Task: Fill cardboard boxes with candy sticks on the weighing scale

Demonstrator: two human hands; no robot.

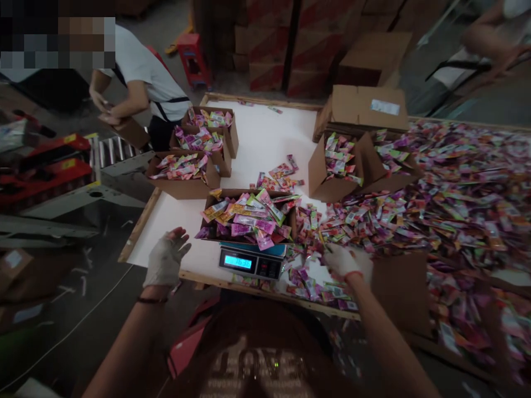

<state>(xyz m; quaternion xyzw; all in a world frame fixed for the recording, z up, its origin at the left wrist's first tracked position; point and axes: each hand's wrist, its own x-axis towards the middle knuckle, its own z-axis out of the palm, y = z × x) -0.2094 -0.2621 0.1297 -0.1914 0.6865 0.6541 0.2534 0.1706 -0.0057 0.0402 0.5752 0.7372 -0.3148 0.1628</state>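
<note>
While the left grip (168, 255) hangs over the near edge of the counter (155, 221), its fingers loosely spread and free, the right grip (346, 261) is down at the loose sachets (373, 224), fingers curled; whether it pinches one cannot be made out. Between the two grips, a little farther out, is the filled carton (294, 226), mouth upward, its long axis running crosswise from the left grip's side to the right grip's. At its top, a pink sachet (253, 221) lies nearly along that axis, while a green-ended sachet (270, 206) slants across it, far end leaning toward the left grip's side. Under the carton is a scale (249, 265), its lit blue display (238, 262) on the side nearer the left grip.

Beyond the left grip stand three packed cartons (188, 189); beyond the right, two more cartons (327, 185), with a stack of flattened cardboard (357, 108) behind them. The sachet heap spreads away to the right grip's right. Farthest past the left grip, a co-worker in a white shirt (153, 88) holds a brown box (130, 131).
</note>
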